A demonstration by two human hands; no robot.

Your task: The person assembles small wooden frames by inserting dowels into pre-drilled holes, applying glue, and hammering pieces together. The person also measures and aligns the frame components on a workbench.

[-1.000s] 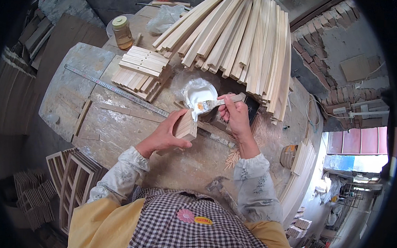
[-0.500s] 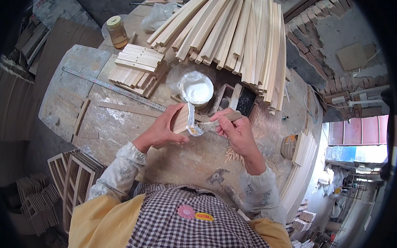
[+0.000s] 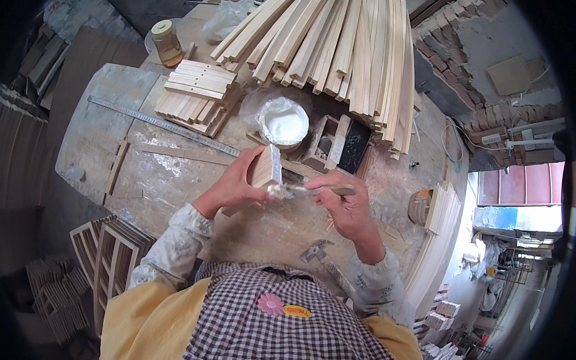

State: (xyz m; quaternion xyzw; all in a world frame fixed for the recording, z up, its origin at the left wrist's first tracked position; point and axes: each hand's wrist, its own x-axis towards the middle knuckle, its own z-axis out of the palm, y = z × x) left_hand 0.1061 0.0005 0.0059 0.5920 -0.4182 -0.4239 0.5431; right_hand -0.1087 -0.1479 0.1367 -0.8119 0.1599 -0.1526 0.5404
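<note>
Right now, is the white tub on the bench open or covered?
Open. The tub has no lid on it, and its white contents show from above, with crumpled plastic around the rim.

Pale, raw-wood yellow on the small wooden block point(image 3: 266, 168) and the long slats point(image 3: 343, 42). White in the glue tub point(image 3: 285, 124). Silver-grey along the metal ruler point(image 3: 163, 126). Amber with a cream lid on the jar point(image 3: 166, 42). Brown-and-white check, pink flower patch, on the apron point(image 3: 283, 326); yellow sleeves point(image 3: 137, 321).

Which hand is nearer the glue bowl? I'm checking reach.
Left. The left hand, holding a wood block, sits just below the glue bowl; the right hand is lower, farther right.
</note>
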